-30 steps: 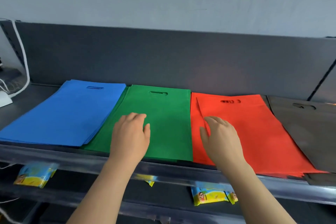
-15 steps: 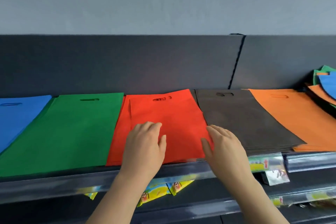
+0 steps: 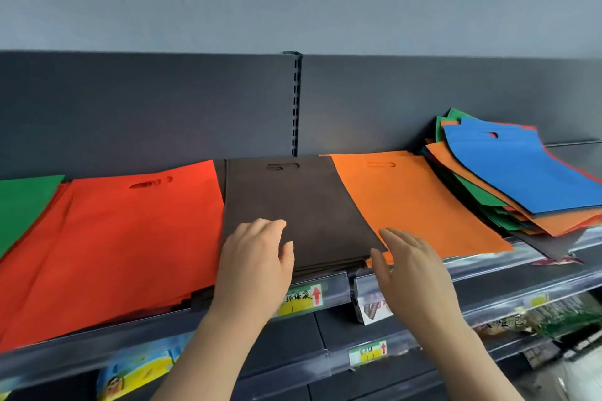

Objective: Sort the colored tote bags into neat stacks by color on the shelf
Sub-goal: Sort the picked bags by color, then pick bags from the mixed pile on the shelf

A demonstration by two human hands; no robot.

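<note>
Left hand (image 3: 257,257): fingers loosely extended, nothing gripped, lying over the near left corner of the brown stack (image 3: 293,202). Contact or slight hover: cannot tell.
Right hand (image 3: 410,267): fingers straight and a little apart, edge-on, holding nothing, at the stack's near right corner where the orange stack (image 3: 420,205) overlaps it.

The two hands bracket the brown stack's front edge. Judged step: squaring that stack.

Outward: red stack (image 3: 130,231) touching brown on the left, with a green stack (image 3: 22,202) beyond it at the frame edge. At far right is a mixed pile (image 3: 508,179), unsorted and fanned, with a blue bag on top and orange, green and red layers below.

Handling (judgement): thin flat fabric totes that look light and limp, and likely to slide over one another.
- Single bag: pinch a near corner or hook the cut-out handle slot.
- Stack: press flat palms against its sides rather than lifting.

Holder: one shelf (image 3: 97,335) carries all the stacks, with a yellow price label (image 3: 299,298) on its front rail. The lower tier holds packets (image 3: 136,374), too blurred to identify.
</note>
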